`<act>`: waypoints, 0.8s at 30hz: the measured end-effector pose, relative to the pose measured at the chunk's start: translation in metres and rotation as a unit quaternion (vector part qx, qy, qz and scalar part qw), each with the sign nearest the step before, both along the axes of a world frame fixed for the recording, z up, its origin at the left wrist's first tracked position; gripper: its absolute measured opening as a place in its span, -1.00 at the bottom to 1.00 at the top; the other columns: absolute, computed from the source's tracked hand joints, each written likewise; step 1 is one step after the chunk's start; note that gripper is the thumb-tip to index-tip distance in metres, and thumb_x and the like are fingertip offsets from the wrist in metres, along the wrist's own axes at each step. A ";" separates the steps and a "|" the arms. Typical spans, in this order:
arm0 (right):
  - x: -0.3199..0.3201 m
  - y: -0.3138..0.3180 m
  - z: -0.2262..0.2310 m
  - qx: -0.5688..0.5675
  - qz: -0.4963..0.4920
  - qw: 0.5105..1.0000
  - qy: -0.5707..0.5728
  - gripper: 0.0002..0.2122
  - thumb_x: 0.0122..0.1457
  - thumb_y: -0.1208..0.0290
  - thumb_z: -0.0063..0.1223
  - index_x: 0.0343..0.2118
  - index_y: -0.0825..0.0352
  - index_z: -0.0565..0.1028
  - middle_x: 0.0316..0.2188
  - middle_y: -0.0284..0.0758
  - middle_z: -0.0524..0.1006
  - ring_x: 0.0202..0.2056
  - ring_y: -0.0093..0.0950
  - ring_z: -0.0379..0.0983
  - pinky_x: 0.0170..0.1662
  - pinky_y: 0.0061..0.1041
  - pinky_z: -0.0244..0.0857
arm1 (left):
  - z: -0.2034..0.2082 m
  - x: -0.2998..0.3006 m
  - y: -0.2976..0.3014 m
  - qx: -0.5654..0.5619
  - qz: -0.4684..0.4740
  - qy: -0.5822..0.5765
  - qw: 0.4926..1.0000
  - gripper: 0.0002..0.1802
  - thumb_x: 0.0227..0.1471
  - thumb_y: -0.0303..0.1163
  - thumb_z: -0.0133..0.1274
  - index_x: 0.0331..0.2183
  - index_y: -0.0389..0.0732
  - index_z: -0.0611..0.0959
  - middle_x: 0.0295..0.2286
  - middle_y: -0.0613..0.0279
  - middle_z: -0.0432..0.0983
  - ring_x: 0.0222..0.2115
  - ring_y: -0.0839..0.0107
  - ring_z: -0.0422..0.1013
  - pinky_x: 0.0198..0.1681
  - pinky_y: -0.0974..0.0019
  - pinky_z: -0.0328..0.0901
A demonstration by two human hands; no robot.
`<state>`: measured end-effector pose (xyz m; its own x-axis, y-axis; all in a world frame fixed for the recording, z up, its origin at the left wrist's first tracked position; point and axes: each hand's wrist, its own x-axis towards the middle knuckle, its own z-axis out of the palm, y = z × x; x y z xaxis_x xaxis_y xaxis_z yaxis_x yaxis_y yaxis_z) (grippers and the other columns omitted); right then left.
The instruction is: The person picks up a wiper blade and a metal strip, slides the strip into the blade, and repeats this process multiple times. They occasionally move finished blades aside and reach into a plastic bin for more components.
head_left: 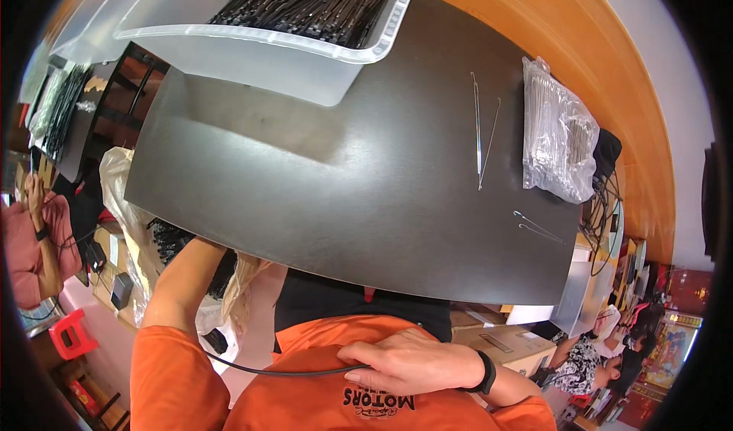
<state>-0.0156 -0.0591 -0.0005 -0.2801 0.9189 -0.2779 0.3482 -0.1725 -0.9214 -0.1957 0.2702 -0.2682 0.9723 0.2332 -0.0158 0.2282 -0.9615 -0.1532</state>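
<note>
Right hand (416, 364) was observed resting against the orange shirt at the chest, below the near edge of the dark rectangular table top (305, 194). Fingers were closed together round the end of a thin black cable (267, 370); grip was clamped on that cable. The cable's long axis ran approx. left-right across the shirt, with a slight sag, from the fingertips toward the person's left side.

Left arm was seen reaching down under the table's near-left edge; the left hand was hidden behind the table top, so its grip could not be told. It was directed toward a crumpled clear plastic bag (126, 202) holding dark strands, just beside the table.

On the table, two long thin metal rods (481, 129) were noted lying together, long axes running near-far, tips converging at the near end. Two shorter metal pieces (538, 227) lay nearer the right edge, angled diag. A clear plastic packet of thin metal rods (556, 129) lay at the right edge, long axis also near-far. A translucent plastic bin filled with black strips (305, 11) stood at the far edge, overhanging.

Progress, as judged: early stage. One cable was in hand, not yet on the table; only a few metal pieces were laid out, and the packet and the bin appeared full. Bulk of the work was judged outstanding.

Other persons were visible at far left and lower right, apart from the work.
</note>
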 end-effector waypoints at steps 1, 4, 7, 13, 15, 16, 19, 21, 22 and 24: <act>0.001 0.000 0.000 -0.003 -0.009 1.000 -0.001 -0.75 0.23 0.24 -0.14 -0.30 0.38 0.32 -0.79 -0.19 0.30 -0.71 -0.16 0.27 -0.65 -0.22 0.00 | 0.000 0.000 0.001 -0.002 -0.007 0.003 1.000 -0.47 -0.09 -0.24 0.01 -0.01 -0.13 0.49 0.08 0.19 0.26 0.17 0.19 0.05 0.20 0.07 -0.08; 0.008 0.005 0.001 -0.038 0.031 0.999 -0.017 -0.76 0.23 0.25 -0.14 -0.35 0.38 0.31 -0.79 -0.18 0.30 -0.70 -0.16 0.27 -0.64 -0.21 0.00 | 0.001 -0.022 -0.006 -0.005 -0.018 0.010 1.000 -0.47 -0.09 -0.24 0.01 -0.01 -0.13 0.49 0.08 0.19 0.27 0.17 0.19 0.05 0.20 0.07 -0.07; 0.012 0.006 0.002 -0.070 0.103 0.991 -0.055 -0.74 0.23 0.24 -0.11 -0.17 0.33 0.31 -0.73 -0.22 0.35 -0.65 -0.26 0.35 -0.61 -0.30 0.07 | 0.006 -0.009 -0.004 -0.005 -0.017 0.024 1.000 -0.47 -0.09 -0.24 0.01 -0.01 -0.14 0.49 0.07 0.18 0.27 0.17 0.19 0.06 0.20 0.07 -0.06; 0.014 0.004 -0.004 -0.044 0.025 0.999 0.003 -0.76 0.21 0.27 -0.12 -0.40 0.38 0.30 -0.75 -0.15 0.35 -0.64 -0.11 0.33 -0.59 -0.15 0.09 | 0.033 -0.006 0.001 -0.002 0.011 0.081 0.997 -0.48 -0.09 -0.25 0.02 -0.02 -0.14 0.49 0.07 0.18 0.28 0.16 0.19 0.08 0.19 0.08 -0.04; 0.015 0.006 -0.002 -0.050 0.040 0.998 0.005 -0.76 0.21 0.26 -0.12 -0.39 0.39 0.30 -0.73 -0.15 0.36 -0.62 -0.11 0.34 -0.58 -0.15 0.10 | 0.044 0.006 -0.001 0.000 0.027 0.108 0.994 -0.48 -0.09 -0.25 0.02 -0.02 -0.14 0.49 0.07 0.18 0.28 0.16 0.19 0.08 0.19 0.08 -0.04; 0.016 0.006 -0.003 -0.055 0.049 0.997 -0.005 -0.76 0.21 0.26 -0.12 -0.39 0.39 0.30 -0.72 -0.15 0.38 -0.60 -0.11 0.36 -0.57 -0.14 0.12 | 0.049 0.008 -0.005 0.001 0.034 0.122 0.992 -0.48 -0.09 -0.25 0.02 -0.02 -0.14 0.50 0.07 0.18 0.28 0.16 0.19 0.08 0.19 0.08 -0.03; 0.019 0.002 -0.003 -0.042 0.035 0.999 0.003 -0.77 0.20 0.27 -0.10 -0.36 0.37 0.32 -0.72 -0.15 0.38 -0.59 -0.11 0.37 -0.55 -0.13 0.13 | 0.061 0.022 -0.013 0.000 0.059 0.161 0.985 -0.48 -0.09 -0.26 0.02 -0.03 -0.14 0.50 0.06 0.17 0.29 0.16 0.19 0.09 0.18 0.09 -0.02; 0.025 -0.001 0.001 -0.045 0.021 0.999 -0.012 -0.78 0.18 0.28 -0.07 -0.31 0.36 0.34 -0.71 -0.14 0.38 -0.58 -0.11 0.38 -0.52 -0.17 0.18 | 0.069 0.005 -0.017 0.000 0.071 0.187 0.980 -0.49 -0.09 -0.26 0.02 -0.03 -0.14 0.50 0.06 0.17 0.29 0.15 0.19 0.10 0.18 0.09 -0.02; 0.026 -0.002 0.000 -0.045 0.027 0.999 -0.003 -0.78 0.18 0.28 -0.07 -0.31 0.36 0.34 -0.71 -0.14 0.38 -0.58 -0.11 0.38 -0.52 -0.17 0.18 | 0.073 -0.002 -0.019 0.001 0.079 0.199 0.977 -0.49 -0.09 -0.26 0.02 -0.03 -0.14 0.50 0.06 0.17 0.29 0.15 0.19 0.10 0.18 0.09 -0.01; 0.028 -0.004 -0.002 -0.065 0.021 0.998 -0.013 -0.77 0.17 0.27 -0.06 -0.29 0.37 0.35 -0.70 -0.14 0.40 -0.56 -0.12 0.40 -0.51 -0.19 0.21 | 0.081 -0.010 -0.020 0.002 0.094 0.221 0.971 -0.49 -0.09 -0.26 0.02 -0.03 -0.14 0.50 0.06 0.17 0.29 0.15 0.19 0.10 0.18 0.09 0.00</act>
